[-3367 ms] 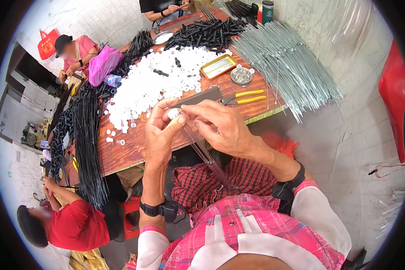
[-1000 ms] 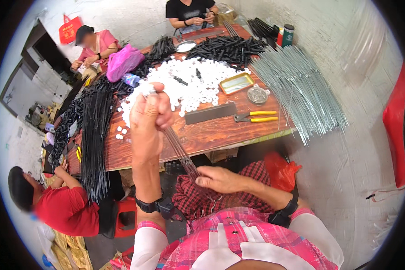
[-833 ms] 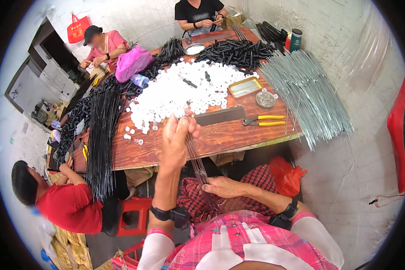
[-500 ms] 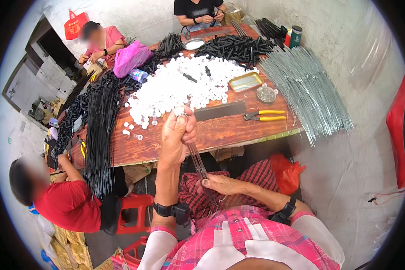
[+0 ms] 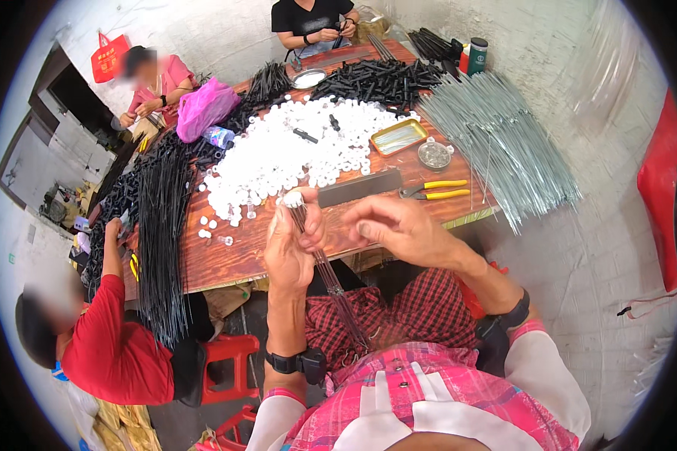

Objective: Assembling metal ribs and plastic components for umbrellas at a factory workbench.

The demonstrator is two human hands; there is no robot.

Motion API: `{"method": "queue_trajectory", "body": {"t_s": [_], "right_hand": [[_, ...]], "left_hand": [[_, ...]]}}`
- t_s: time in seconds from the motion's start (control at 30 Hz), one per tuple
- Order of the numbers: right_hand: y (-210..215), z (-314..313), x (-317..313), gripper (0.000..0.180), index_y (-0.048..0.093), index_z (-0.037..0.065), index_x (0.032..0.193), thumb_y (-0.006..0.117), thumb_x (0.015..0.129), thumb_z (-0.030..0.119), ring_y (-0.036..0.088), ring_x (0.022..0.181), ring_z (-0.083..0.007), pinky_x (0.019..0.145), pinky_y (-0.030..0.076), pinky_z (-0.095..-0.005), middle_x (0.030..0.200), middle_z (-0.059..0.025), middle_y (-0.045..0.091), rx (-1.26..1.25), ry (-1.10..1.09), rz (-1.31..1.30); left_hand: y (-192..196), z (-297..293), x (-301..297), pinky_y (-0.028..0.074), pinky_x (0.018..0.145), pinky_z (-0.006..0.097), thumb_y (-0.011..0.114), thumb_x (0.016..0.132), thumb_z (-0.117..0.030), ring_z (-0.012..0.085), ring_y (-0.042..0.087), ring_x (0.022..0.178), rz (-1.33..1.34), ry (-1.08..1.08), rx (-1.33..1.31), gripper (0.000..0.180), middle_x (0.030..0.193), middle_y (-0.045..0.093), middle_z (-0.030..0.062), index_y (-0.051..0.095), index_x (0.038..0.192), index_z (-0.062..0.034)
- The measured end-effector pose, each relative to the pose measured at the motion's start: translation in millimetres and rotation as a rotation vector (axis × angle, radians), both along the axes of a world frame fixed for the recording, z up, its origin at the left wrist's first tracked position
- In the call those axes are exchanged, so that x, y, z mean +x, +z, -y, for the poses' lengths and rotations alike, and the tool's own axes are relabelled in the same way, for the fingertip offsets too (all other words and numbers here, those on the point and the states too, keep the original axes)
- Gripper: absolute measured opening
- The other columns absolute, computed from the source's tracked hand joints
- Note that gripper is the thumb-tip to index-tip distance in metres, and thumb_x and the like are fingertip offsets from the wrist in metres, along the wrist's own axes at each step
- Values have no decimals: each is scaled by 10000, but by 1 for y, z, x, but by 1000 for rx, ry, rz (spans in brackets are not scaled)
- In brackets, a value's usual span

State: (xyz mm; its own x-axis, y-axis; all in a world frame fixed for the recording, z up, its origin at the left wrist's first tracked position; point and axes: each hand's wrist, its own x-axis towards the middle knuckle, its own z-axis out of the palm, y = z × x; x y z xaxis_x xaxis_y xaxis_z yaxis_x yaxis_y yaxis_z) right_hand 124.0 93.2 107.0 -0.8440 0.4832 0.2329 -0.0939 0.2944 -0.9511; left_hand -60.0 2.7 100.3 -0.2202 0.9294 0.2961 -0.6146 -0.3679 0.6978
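Wire bundle (image 5: 331,278), tipped with a white cap (image 5: 292,199), held upright in the closed left hand (image 5: 289,248) above the table (image 5: 233,255) edge; right hand (image 5: 399,229) just beside, fingers loosely curled, holding nothing visible.

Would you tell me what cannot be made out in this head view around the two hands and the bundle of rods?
- Bundle of thin rods: its lower end is lost against the checked cloth on the lap.
- Left hand: its fingers cover part of the white cap.
- Right hand: whatever its fingertips pinch is too small to tell.
- Small round tin: contents too small.
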Motion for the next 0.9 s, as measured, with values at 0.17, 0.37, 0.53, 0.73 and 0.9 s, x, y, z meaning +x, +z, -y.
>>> {"method": "queue_trajectory", "body": {"t_s": [0.17, 0.37, 0.53, 0.73, 0.9], "right_hand": [[27, -3, -14, 302, 612, 26, 1177, 532, 886, 15, 660, 786, -197, 713, 521, -330, 889, -113, 664, 178, -143, -142], [42, -2, -29, 285, 639, 38, 1122, 573, 845, 32, 662, 897, -312, 781, 514, -383, 975, -141, 682, 403, -169, -196], [41, -4, -31, 209, 657, 29, 1041, 585, 845, 47, 664, 916, -304, 785, 513, -381, 989, -135, 690, 507, -134, -191], [15, -15, -14, 220, 640, 22, 1054, 570, 846, 26, 653, 876, -285, 756, 505, -361, 967, -136, 666, 607, -210, -112], [-78, -88, 58, 139, 603, 41, 954, 575, 824, 82, 594, 973, -334, 860, 474, -448, 990, -152, 612, 710, -537, 277]], "left_hand": [[1, -6, 2, 256, 474, 180, 465, 1025, -354, 30, 315, 561, -97, 89, -93, 419, 745, 421, -15, 494, 1225, 13], [-6, -9, 2, 233, 452, 185, 461, 1020, -405, 27, 302, 527, -221, 226, -102, 380, 679, 388, -46, 525, 1111, -41], [-10, -4, 0, 208, 433, 190, 496, 996, -444, 24, 290, 506, -222, 265, -97, 385, 656, 376, -59, 534, 1030, -63], [-16, -4, -2, 187, 435, 199, 507, 997, -418, 22, 264, 505, -202, 237, -77, 360, 648, 361, -69, 541, 1047, -64], [-9, 13, -26, 196, 438, 195, 492, 1014, -307, 24, 270, 518, -136, 349, -147, 255, 662, 357, -68, 520, 1054, -57]]}}
